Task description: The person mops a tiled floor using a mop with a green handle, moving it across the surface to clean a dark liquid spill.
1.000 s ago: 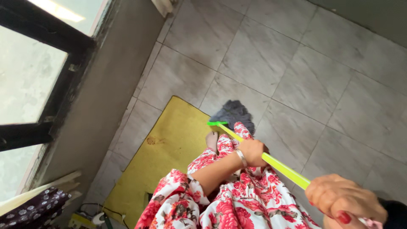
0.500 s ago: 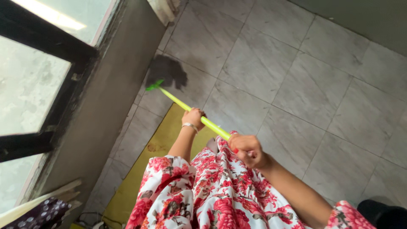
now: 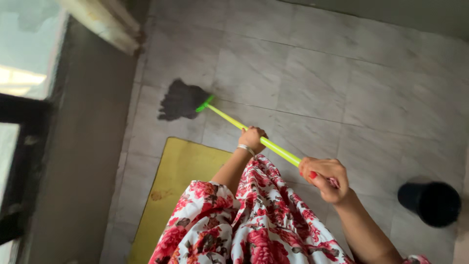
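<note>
I hold a mop with a bright yellow-green handle [image 3: 229, 120] in both hands. My left hand [image 3: 252, 138], with a silver bangle at the wrist, grips the handle near its middle. My right hand [image 3: 326, 178], nails painted red, grips the handle's upper end. The dark grey mop head [image 3: 180, 100] lies spread on the grey tiled floor [image 3: 317, 83], stretched out ahead and to the left, close to the wall. My red and white flowered dress fills the bottom of the view.
A yellow mat [image 3: 171, 195] lies on the floor at my feet, left of the dress. A black round bucket [image 3: 430, 203] stands at the right. A grey wall [image 3: 78, 161] and a dark window frame [image 3: 19, 161] run along the left side.
The view has swung right, bringing the black bucket into sight. The mop head has stayed extended near the left wall, after being pushed away from my feet a second ago.
</note>
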